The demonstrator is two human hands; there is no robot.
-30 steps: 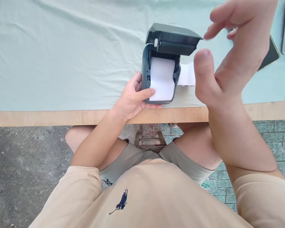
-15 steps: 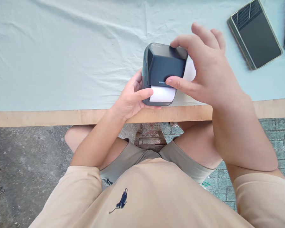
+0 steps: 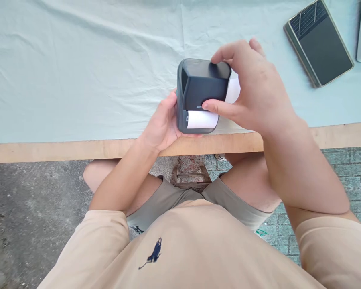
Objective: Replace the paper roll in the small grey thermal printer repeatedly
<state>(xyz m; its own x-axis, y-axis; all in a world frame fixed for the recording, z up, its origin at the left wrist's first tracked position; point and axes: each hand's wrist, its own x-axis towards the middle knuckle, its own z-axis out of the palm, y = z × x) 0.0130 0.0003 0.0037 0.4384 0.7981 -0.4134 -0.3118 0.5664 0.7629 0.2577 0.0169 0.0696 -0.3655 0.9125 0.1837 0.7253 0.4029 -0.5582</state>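
Label printer [image 3: 183, 120] is at the near side of the table, over the pale cloth [image 3: 93, 80], just past the bare wooden edge [image 3: 63, 150]. Left hand [image 3: 162, 124] grasps the printer body from the left and below, fingertips showing past its near end. Can't tell if the body rests on the cloth or is held clear of it. Right hand [image 3: 252, 88] spans the lid [image 3: 206, 88]: thumb on its front face over part of the lettering, index finger at its far edge. Lid is down; can't tell if latched. White paper strip [image 3: 202, 119] sticks out below the lid, lying over the printer's near end. Another white paper piece [image 3: 233, 90] sits right of the printer, partly hidden by the right hand. Dark-screened phone [image 3: 323, 46] lies farther right, well apart.
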